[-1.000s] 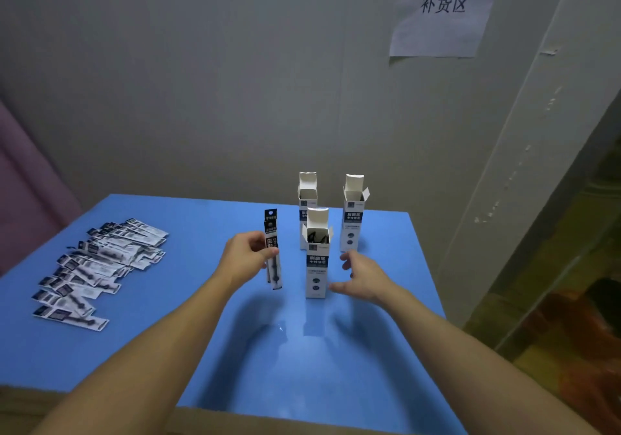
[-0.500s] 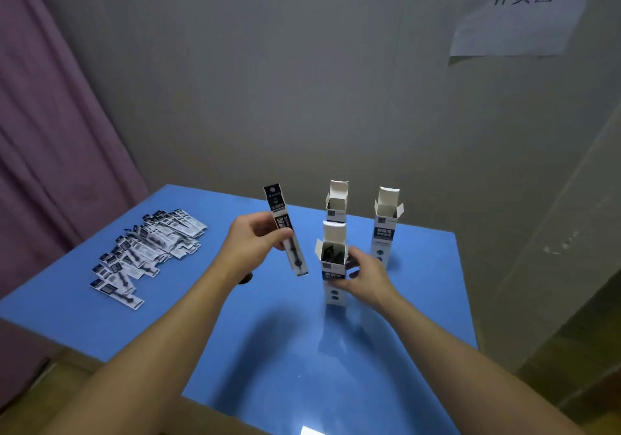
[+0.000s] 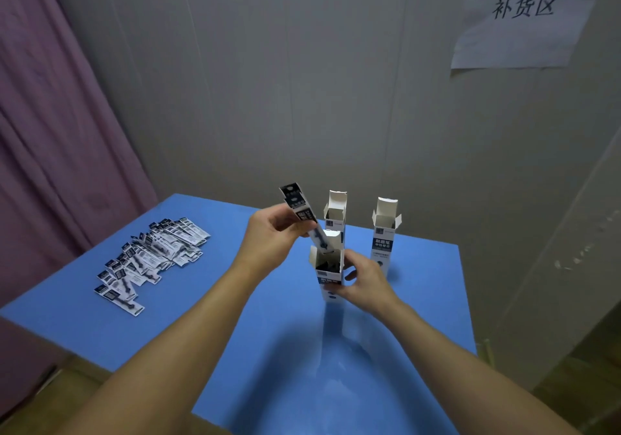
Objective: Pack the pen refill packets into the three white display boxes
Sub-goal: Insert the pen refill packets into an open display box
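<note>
Three white display boxes stand upright with open top flaps on the blue table (image 3: 252, 344). My right hand (image 3: 364, 281) grips the nearest box (image 3: 330, 278) around its middle. My left hand (image 3: 274, 238) pinches a black-and-white refill packet (image 3: 300, 211), tilted, with its lower tip at the mouth of that nearest box. Dark packets show inside the box's opening. The second box (image 3: 335, 214) stands just behind, and the third box (image 3: 384, 234) stands to the right.
A pile of several refill packets (image 3: 153, 255) lies on the left part of the table. A grey wall with a paper sign (image 3: 524, 21) rises behind the table. A purple curtain (image 3: 50, 132) hangs at the left.
My left hand carried the packet right and tilted its lower end into the nearest box's mouth. My right hand closed around that box. The camera view swung toward the left.
</note>
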`<control>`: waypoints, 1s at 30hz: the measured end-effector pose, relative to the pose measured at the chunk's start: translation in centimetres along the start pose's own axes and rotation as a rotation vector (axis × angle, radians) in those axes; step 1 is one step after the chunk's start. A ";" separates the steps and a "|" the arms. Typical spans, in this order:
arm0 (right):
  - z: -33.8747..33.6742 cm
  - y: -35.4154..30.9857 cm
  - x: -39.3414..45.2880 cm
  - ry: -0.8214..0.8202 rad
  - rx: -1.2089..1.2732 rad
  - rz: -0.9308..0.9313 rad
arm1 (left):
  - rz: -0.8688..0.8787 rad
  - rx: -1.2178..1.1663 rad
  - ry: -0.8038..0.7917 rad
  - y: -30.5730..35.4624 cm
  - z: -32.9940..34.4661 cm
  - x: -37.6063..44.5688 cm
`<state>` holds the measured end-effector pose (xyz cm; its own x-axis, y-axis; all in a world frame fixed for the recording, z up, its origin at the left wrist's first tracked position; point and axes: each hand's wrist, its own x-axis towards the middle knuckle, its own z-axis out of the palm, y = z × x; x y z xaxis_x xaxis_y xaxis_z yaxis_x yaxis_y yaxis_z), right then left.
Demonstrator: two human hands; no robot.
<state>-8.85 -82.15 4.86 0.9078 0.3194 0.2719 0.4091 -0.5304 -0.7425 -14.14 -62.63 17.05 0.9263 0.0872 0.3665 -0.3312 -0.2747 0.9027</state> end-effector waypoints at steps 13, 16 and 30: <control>-0.5 0.2 1.4 0.031 -0.012 0.012 | 0.058 0.601 -0.156 -2.5 2.5 1.2; -0.5 0.4 1.4 0.014 -0.024 0.021 | 0.026 0.650 -0.215 -2.6 2.9 1.3; 0.9 0.9 1.7 -0.098 0.002 0.054 | -0.023 0.545 -0.145 -4.1 2.1 1.1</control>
<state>-6.99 -81.41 4.09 0.9148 0.3661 0.1706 0.3599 -0.5472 -0.7557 -11.41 -63.39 13.30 0.9603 -0.0230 0.2781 -0.2055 -0.7323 0.6492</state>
